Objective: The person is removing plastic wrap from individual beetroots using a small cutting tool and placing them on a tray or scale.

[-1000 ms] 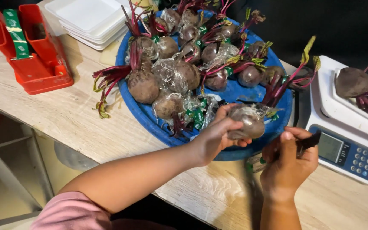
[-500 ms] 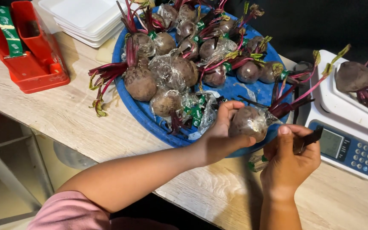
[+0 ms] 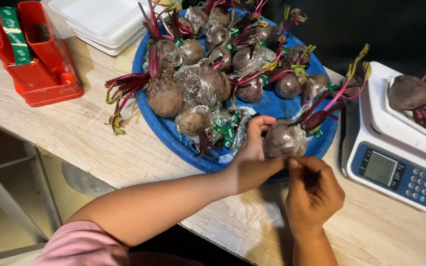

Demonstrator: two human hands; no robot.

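A plastic-wrapped beet is sitting at the blue tray's five o'clock edge. The left hand is cupping it from nine o'clock; the right hand, at six o'clock, is pinching the wrap. A scale is resting on the tabletop at three o'clock.

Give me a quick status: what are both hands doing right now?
Left hand grips the wrapped beet at the blue tray rim. Right hand closed on a small dark object beneath it. Scale close on the right.
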